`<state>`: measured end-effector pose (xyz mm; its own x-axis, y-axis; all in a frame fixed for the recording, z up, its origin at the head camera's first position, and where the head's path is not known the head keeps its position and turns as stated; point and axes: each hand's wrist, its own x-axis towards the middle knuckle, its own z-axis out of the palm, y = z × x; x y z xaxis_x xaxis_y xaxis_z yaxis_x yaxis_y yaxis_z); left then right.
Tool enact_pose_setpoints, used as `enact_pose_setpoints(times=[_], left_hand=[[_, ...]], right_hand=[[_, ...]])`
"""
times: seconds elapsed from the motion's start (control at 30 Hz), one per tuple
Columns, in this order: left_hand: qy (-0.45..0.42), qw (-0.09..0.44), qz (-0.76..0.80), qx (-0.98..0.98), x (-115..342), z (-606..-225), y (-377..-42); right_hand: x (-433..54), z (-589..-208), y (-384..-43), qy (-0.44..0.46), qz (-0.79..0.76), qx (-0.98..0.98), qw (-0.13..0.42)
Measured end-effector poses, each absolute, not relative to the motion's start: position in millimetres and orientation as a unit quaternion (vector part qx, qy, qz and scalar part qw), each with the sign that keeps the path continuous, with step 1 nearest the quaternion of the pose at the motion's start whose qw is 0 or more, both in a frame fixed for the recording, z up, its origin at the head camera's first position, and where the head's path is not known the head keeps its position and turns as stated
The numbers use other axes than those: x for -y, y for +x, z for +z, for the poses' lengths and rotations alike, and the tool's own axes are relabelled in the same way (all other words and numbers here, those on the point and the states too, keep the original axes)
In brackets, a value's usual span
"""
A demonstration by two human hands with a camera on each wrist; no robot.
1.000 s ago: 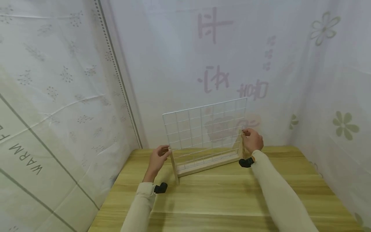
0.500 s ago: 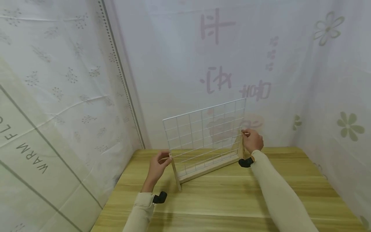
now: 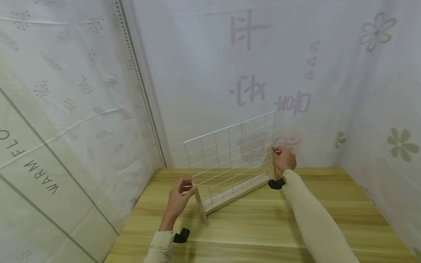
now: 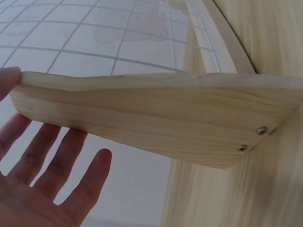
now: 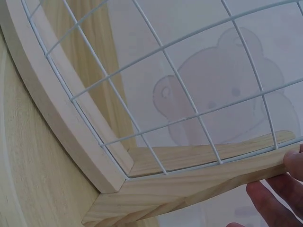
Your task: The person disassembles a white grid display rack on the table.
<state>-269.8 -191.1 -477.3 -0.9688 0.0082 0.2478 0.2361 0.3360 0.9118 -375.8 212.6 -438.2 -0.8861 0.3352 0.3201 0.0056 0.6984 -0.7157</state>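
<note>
A white wire grid (image 3: 230, 146) stands upright, tilted back slightly, in a wooden stand on the table. The stand has a low crossbar (image 3: 236, 197) and a side panel at each end. At the near left, my left hand (image 3: 178, 197) pinches the top of the left side panel (image 4: 142, 109) between thumb and fingers. Two screw heads show near that panel's lower end in the left wrist view. My right hand (image 3: 285, 159) grips the top of the right side panel (image 5: 165, 188), farther back. The grid's lower edge sits along the crossbar.
The wood-grain table (image 3: 250, 230) extends in front of the stand and to both sides. Patterned cloth (image 3: 204, 73) hangs close behind the table, with more cloth (image 3: 82, 109) at the left and right. A black wrist device (image 3: 182, 236) sits at each cuff.
The stand's left end has swung toward me with my left hand, so the grid is turned more at an angle. Its right end and my right hand stay nearly in place.
</note>
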Motion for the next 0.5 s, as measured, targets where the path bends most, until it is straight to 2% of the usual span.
enact_pose_setpoints(times=[0.3, 0.5], left_hand=[[-0.058, 0.135, -0.541, 0.828, 181, -473, -248], [-0.069, 0.145, -0.549, 0.820, 175, -454, -226]], right_hand=[[-204, -439, -379, -0.067, 0.378, 0.895, 0.229], [-197, -441, -383, -0.052, 0.385, 0.891, 0.234]])
